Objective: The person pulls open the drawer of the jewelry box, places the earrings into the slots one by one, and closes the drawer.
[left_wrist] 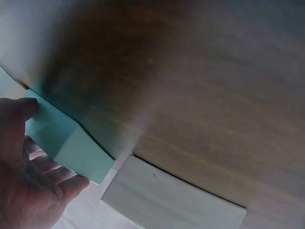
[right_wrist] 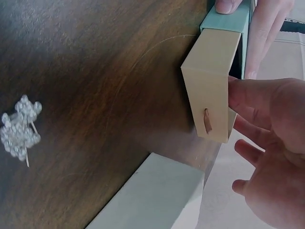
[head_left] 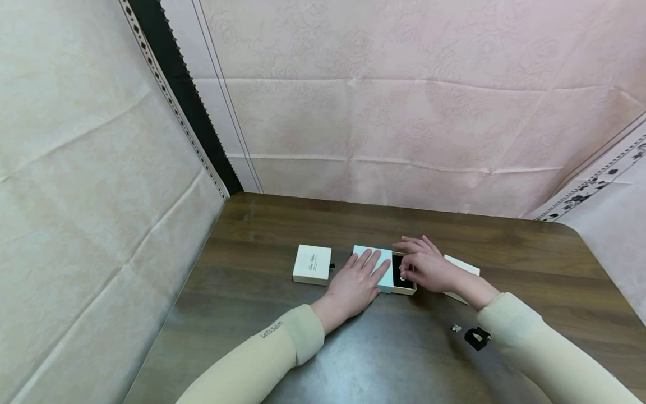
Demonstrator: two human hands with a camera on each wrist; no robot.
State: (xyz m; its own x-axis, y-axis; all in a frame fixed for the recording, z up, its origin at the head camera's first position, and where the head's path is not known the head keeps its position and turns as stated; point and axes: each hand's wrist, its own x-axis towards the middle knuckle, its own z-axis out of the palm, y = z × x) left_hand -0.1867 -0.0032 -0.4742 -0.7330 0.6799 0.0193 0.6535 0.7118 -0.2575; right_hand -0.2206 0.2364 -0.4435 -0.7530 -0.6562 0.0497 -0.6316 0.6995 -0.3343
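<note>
My left hand (head_left: 350,286) spreads over a teal box sleeve (head_left: 384,272), holding it with the thumb at its near side and the fingers across it. A cream drawer (right_wrist: 205,88) with a small ribbon pull sticks out of the sleeve's right end; its inside is black (head_left: 397,266). My right hand (head_left: 426,266) reaches over the drawer, thumb and index finger bent together inside it. They pinch a small shiny piece of jewellery (head_left: 402,278), mostly hidden by the fingers.
A white lidded box (head_left: 312,264) with a black tab stands left of the sleeve. Another white box (right_wrist: 152,195) lies partly under my right forearm. Nearer me are a clear-beaded cluster (right_wrist: 21,126) and a small black piece (head_left: 477,338) on the wooden table (head_left: 252,235).
</note>
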